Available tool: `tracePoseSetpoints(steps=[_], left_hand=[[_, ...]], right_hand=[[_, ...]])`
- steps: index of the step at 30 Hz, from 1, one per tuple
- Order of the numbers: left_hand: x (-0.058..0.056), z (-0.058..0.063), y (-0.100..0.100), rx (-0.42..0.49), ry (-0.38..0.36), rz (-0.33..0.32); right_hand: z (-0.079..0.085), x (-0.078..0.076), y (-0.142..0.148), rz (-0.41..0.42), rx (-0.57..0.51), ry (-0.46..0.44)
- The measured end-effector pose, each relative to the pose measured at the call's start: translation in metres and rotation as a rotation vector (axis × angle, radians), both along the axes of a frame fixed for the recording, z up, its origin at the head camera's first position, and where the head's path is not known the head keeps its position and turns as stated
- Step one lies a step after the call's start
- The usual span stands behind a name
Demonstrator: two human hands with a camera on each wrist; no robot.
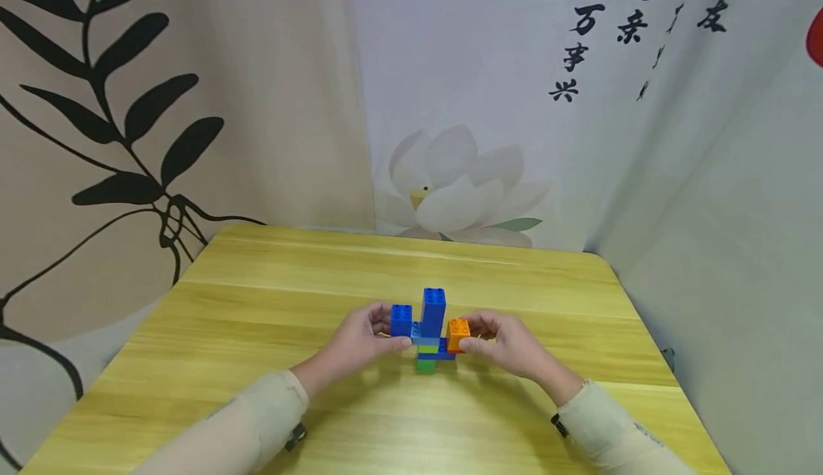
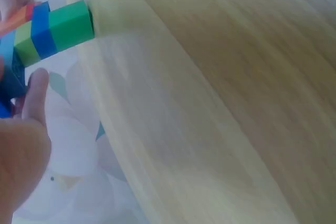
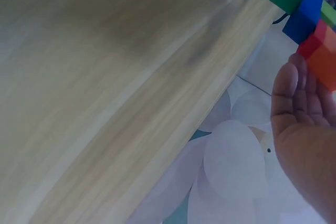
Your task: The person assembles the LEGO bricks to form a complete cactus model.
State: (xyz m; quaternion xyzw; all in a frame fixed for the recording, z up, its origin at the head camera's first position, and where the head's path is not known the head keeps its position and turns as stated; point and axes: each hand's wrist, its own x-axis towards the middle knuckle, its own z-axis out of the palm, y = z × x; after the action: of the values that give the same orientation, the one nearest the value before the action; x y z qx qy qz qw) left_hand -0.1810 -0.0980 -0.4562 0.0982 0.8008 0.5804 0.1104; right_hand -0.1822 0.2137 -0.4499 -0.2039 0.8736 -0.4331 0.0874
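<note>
Between the two hands is one joined structure of toy building bricks. Its bottom is a green brick (image 1: 426, 366), with a dark blue plate (image 3: 303, 18) and a lime brick (image 2: 26, 43) above. A light blue piece (image 1: 425, 340) carries a tall blue stack (image 1: 434, 312) and, at its left end, a blue brick (image 1: 401, 321). My left hand (image 1: 361, 338) holds that left blue brick between thumb and fingers. On the right, my right hand (image 1: 506, 344) pinches an orange brick (image 1: 458, 333), which sits over a red piece (image 3: 312, 42). Whether the green bottom touches the table cannot be told.
The structure is over the middle of a yellow wood-grain table (image 1: 308, 275). Behind the table hangs a pale curtain (image 1: 476, 68) printed with a lotus, dark leaves and writing. Dark straps show at both cuffs.
</note>
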Motion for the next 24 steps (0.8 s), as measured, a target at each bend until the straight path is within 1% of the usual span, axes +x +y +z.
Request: tracePoseSetpoints(steps=[4, 7, 10, 12, 15, 20, 24], left_hand=[[-0.006, 0.001, 0.008, 0.028, -0.055, 0.055], [-0.011, -0.002, 0.014, 0.064, -0.117, 0.059], [-0.016, -0.006, 0.019, 0.088, -0.186, 0.058], [-0.019, -0.010, 0.023, 0.072, -0.225, 0.077], [-0.024, -0.013, 0.027, 0.022, -0.260, 0.107], [-0.030, -0.015, 0.032, -0.050, -0.267, 0.143], [-0.032, -0.014, 0.034, -0.095, -0.256, 0.153]], right_hand=[[0.002, -0.005, -0.001, -0.092, -0.055, -0.108], [0.001, -0.010, -0.004, -0.176, -0.078, -0.185], [-0.002, -0.014, -0.006, -0.227, -0.079, -0.254], [-0.006, -0.016, -0.008, -0.242, -0.076, -0.296], [-0.012, -0.019, -0.011, -0.246, -0.070, -0.348], [-0.019, -0.022, -0.016, -0.276, -0.028, -0.392], [-0.020, -0.023, -0.019, -0.295, 0.000, -0.386]])
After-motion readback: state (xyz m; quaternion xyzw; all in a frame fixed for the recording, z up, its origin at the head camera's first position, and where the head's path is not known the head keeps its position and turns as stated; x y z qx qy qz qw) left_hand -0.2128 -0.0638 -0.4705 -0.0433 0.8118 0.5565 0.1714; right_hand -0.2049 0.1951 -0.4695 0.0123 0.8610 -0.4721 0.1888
